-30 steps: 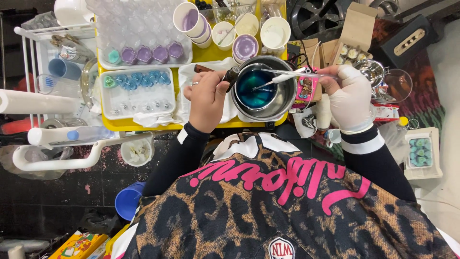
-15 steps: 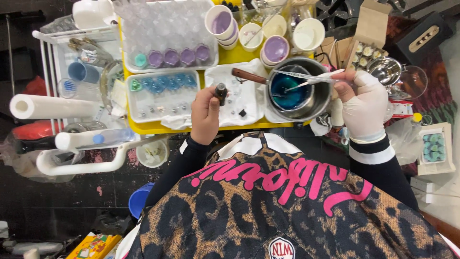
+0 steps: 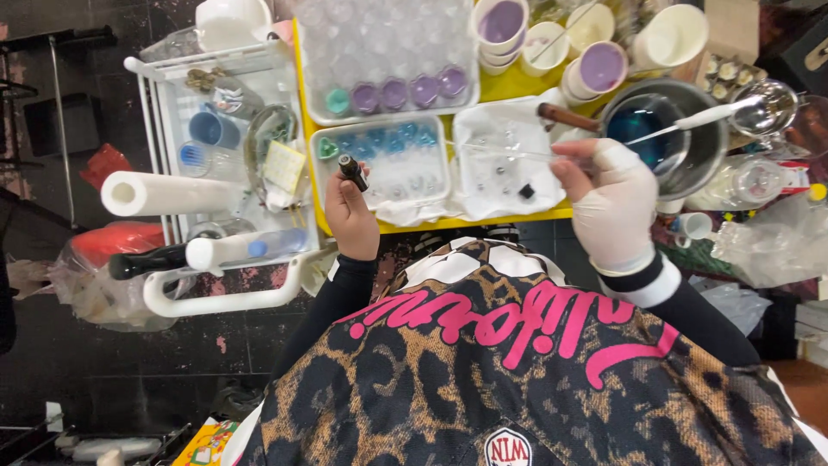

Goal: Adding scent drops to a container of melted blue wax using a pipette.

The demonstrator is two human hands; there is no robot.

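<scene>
Left hand (image 3: 352, 216) clamped a small dark bottle (image 3: 351, 171); gloved right hand (image 3: 614, 200) pinched a stirrer (image 3: 694, 119). Most mould tray (image 3: 388, 53) cavities remained unfilled.

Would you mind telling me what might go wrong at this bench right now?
1. The right hand holds a thin rod level over the white tray; any blue liquid from the bowl might drip there.
2. The left hand holds a small dark vial tilted near the mould; it could spill if open.
3. The yellow tray is crowded, so cups could get knocked.
</scene>
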